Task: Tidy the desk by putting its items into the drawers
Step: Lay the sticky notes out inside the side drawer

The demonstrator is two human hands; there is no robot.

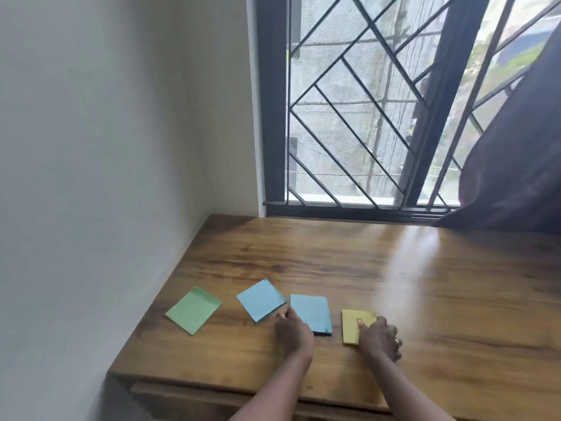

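Since all four pads lie in a loose row near the front edge of the desk [394, 268], both hands can work w/o reaching far. L hand [293, 329] sits between the two blue ones. Its curled fingertips meet the near right corner of the L blue pad [260, 299], and the back of the hand covers the near left edge of the R blue pad [312, 312]. Can't tell whether it pinches either or just nudges them, prob. to slide them together. R hand [379, 338] is down on the yellow pad [352, 326], fingers bent over its near right corner as if prying that edge up for a grip; a ring [397, 342] shows on one finger. Green pad [193, 310] lies apart at the far left, untouched, nearest the wall [91, 177]. Pads are flat and thin, so prying a corner or dragging one to the desk edge looks like the sensible pickup, hence the low, clawed hand shapes. Drawer [188, 401]: only what seems to be its front shows under the desk lip, closed as far as I can see, so nothing's stowed yet and the task is at the gathering stage. Next needs a firm hold on each pad, then a free hand for the drawer. Risk: loose top sheets fanning or peeling.
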